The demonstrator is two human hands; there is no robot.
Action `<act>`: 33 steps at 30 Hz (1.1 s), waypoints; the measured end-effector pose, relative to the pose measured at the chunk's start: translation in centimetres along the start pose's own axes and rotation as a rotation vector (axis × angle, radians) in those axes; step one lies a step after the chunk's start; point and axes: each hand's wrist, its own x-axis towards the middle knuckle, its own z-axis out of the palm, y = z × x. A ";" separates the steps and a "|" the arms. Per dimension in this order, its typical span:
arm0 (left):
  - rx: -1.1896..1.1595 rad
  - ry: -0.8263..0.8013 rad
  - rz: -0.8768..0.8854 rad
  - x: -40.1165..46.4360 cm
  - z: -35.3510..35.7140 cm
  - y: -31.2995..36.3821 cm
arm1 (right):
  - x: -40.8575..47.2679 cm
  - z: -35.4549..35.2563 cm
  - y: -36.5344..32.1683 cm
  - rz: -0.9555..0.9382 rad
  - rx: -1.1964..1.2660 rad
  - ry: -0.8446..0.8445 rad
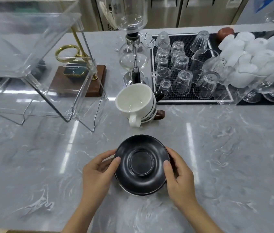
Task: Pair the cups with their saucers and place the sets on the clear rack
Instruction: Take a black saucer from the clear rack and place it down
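Observation:
A black saucer [141, 163] is in front of me, topmost of a small stack on the marble counter. My left hand [99, 170] grips its left rim with the thumb on top, and my right hand [178, 174] grips the right rim the same way. Behind it stands a stack of cups with a white cup [135, 100] on top, handle toward me; darker cup handles [159, 114] stick out lower down. The clear rack [23, 52] with a wire frame stands at the far left, its upper shelf holding nothing.
A glass siphon coffee maker [132, 52] stands behind the cups. A black mat [190, 98] with several upturned glasses lies to the right, with stemmed glasses beyond. A brass stand on a wooden base [80, 81] sits beside the rack.

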 end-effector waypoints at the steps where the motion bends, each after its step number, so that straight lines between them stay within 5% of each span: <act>1: 0.008 0.005 -0.003 0.0 0.0 0.0 | 0.0 -0.1 0.1 0.002 0.003 -0.005; 16: 0.394 0.105 0.100 0.0 -0.9 1.5 | 0.5 -2.7 -0.7 0.018 -0.106 0.034; 33: 0.768 -0.045 0.111 0.6 -1.1 1.2 | 2.5 -2.9 -0.6 0.115 -0.424 -0.176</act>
